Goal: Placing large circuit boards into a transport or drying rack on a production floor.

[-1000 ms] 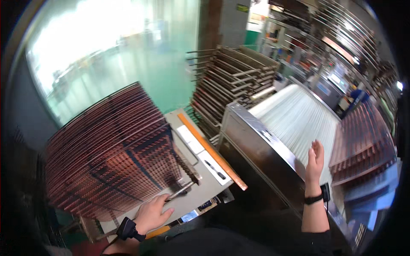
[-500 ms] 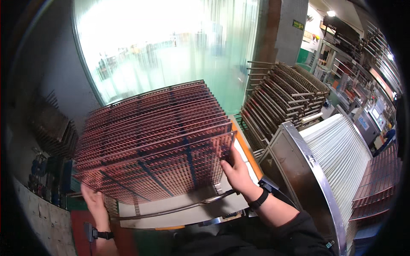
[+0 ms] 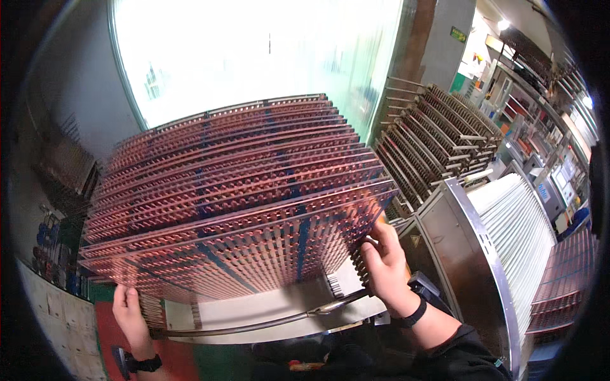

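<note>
A row of thin copper-coloured circuit panels with dark stripes stands upright, one behind another, in a toothed rack. The nearest circuit panel (image 3: 254, 254) leans slightly, with its broad face toward me. My left hand (image 3: 132, 320) is at its lower left corner, fingers bent up against the edge. At its lower right edge, my right hand (image 3: 389, 270) is closed, thumb in front and fingertips partly hidden. Below the panels are a pale base (image 3: 254, 312) and a curved metal bar (image 3: 254, 327). Dark toothed strips hold the lower edges near both hands.
To my right stands a steel machine (image 3: 441, 238) with a bed of white rollers (image 3: 511, 225). More copper panels (image 3: 562, 279) lie beyond it. Stacked metal racks (image 3: 438, 136) stand at the back right. A translucent strip curtain (image 3: 362, 82) hangs behind the row of panels.
My hands are farther apart and a little lower in the picture. The panels look larger and nearer. My right hand has shifted down along the front panel's right edge.
</note>
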Demonstrator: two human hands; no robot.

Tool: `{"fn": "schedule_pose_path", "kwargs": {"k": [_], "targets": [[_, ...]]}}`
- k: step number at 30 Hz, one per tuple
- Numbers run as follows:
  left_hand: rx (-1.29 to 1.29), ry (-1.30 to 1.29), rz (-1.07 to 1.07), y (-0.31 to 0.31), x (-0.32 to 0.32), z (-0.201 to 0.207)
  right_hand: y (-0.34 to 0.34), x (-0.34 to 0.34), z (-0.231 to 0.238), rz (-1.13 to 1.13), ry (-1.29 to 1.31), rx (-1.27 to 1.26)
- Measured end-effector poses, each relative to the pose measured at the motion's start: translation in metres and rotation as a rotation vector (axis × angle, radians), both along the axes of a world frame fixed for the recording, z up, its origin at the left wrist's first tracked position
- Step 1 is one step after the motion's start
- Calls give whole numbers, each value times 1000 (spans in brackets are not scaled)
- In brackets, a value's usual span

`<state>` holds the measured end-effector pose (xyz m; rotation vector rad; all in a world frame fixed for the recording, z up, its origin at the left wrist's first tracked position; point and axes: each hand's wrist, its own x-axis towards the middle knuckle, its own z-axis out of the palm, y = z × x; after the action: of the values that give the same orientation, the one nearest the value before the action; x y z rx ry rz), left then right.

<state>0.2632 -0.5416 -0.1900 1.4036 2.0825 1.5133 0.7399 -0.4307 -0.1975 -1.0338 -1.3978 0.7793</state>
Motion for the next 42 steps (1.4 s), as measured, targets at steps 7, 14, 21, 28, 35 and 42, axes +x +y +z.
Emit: {"fn": "schedule_pose_path", "kwargs": {"k": [7, 14, 21, 28, 35, 42], "targets": [[225, -429, -95, -3, -13, -24, -2, -1, 0, 94, 201, -1], [222, -229, -22, -7, -1, -27, 5, 7, -16, 44, 318, 106], [295, 550, -327, -49, 91, -46, -60, 44, -22, -95, -223, 445], [-74, 865, -739, -12, 266, -43, -149, 116, 40, -150, -1079, 700], [-100, 613, -708, -20, 283, -35, -214, 278, 84, -562, -1512, 357], [-207, 568, -883, 29, 281, -46, -312, 429, 131, -1386, -1190, 394]]}}
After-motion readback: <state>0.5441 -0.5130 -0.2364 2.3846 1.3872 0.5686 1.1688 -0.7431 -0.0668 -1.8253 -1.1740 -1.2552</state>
